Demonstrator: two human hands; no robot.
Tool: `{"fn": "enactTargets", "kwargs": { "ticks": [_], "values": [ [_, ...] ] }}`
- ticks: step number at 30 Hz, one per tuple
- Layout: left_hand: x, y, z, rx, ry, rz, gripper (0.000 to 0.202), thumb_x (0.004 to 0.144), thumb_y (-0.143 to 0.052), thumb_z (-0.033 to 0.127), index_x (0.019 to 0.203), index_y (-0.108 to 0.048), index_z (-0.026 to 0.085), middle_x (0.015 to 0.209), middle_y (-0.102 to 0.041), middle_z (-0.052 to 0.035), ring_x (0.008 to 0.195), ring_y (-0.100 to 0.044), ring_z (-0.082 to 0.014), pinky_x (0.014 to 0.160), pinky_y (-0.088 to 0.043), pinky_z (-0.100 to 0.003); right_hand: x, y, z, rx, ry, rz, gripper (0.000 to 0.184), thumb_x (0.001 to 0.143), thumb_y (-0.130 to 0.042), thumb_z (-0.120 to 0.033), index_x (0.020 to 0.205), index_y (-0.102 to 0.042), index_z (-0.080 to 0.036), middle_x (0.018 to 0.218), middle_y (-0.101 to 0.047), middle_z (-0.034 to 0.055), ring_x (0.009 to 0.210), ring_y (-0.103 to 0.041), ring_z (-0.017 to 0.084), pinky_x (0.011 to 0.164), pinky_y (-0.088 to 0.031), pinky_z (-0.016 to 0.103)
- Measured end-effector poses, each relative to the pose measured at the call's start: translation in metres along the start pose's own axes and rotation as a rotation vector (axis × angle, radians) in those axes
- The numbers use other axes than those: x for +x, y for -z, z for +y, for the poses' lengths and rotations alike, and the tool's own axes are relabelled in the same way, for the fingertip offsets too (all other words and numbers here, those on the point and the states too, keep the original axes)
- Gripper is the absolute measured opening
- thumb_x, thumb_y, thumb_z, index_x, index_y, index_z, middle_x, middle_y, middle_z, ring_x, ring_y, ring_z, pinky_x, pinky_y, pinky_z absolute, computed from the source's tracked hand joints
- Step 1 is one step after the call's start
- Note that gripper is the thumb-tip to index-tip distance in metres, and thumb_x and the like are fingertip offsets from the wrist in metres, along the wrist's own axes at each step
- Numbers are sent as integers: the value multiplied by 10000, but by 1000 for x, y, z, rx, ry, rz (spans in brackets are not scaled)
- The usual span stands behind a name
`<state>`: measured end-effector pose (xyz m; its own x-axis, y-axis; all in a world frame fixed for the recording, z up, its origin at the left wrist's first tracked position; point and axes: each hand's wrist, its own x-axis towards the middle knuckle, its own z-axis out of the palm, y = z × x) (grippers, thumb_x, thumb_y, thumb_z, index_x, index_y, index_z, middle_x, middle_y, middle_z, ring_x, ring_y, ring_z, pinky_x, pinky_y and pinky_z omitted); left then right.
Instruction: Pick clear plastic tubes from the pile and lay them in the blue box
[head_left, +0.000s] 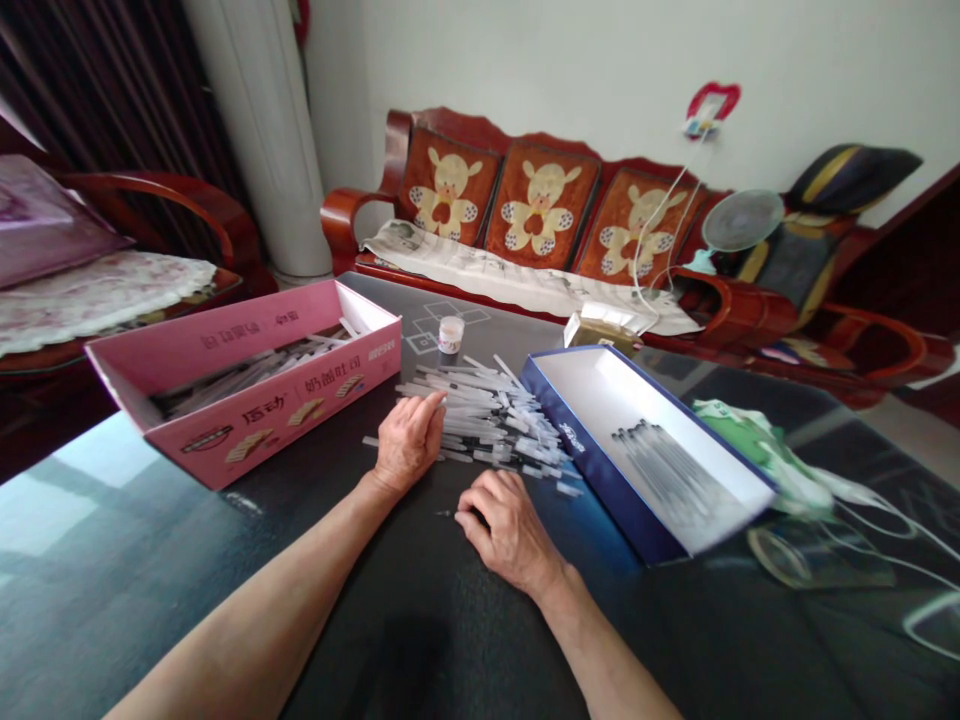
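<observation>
While the right hand (510, 528) is curling shut round one end of a thin rod (445, 513), the rest of that rod is poking out leftward past the fingertips. It is lying flat on the table (112, 560), its long axis running side to side, between the two wrists. The left hand (409, 440) is lying open, palm down, fingers resting on the near left edge of a pile of tubes (487, 415). That pile is sitting just beyond both hands, most tubes pointing left to right; the left hand is touching it, the right is just short. A pink box (247, 410) is flanking it toward the left edge, a blue box (600, 390) toward the right.
</observation>
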<state>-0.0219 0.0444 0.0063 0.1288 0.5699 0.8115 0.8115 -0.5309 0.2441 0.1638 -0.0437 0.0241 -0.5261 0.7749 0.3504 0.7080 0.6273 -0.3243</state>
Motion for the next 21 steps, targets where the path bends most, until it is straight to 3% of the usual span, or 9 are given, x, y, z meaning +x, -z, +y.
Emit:
{"fn": "enactTargets", "kwargs": {
  "ticks": [7, 11, 17, 19, 21],
  "values": [
    [-1, -2, 1, -20, 16, -10, 251, 946, -402, 229, 1129, -557, 156, 789, -622, -56, 747, -554, -166, 727, -438, -282, 10, 1, 22, -169, 106, -23, 125, 884, -595, -303, 826, -608, -193, 826, -598, 32, 800, -520, 173, 740, -382, 313],
    [-3, -4, 0, -22, -5, -8, 251, 945, -403, 226, 1137, -549, 156, 806, -627, -58, 761, -555, -168, 737, -444, -289, 16, 3, 39, -257, 139, 91, 169, 922, -521, -271, 802, -605, -187, 798, -601, 48, 793, -524, 185, 757, -405, 328],
    [-1, 0, 8, -74, -100, -127, 256, 944, -411, 248, 1121, -576, 164, 803, -607, -61, 765, -532, -174, 727, -433, -305, 24, 15, 61, -48, -131, 566, 155, 926, -481, -291, 916, -596, -188, 827, -645, 65, 797, -597, 191, 777, -467, 342],
    [1, 1, 11, -95, -152, -196, 257, 939, -419, 251, 1118, -590, 179, 833, -610, -64, 783, -525, -179, 746, -423, -320, 26, 17, 56, 158, -269, 663, 172, 915, -491, -314, 990, -594, -199, 812, -657, 43, 758, -618, 175, 751, -486, 330],
    [1, 2, 13, -113, -178, -247, 262, 938, -421, 251, 1123, -595, 188, 851, -614, -64, 794, -518, -183, 755, -411, -329, 30, 16, 46, 481, -405, 677, 208, 905, -501, -343, 1033, -600, -213, 808, -668, 28, 735, -629, 160, 702, -503, 309]
  ]
}}
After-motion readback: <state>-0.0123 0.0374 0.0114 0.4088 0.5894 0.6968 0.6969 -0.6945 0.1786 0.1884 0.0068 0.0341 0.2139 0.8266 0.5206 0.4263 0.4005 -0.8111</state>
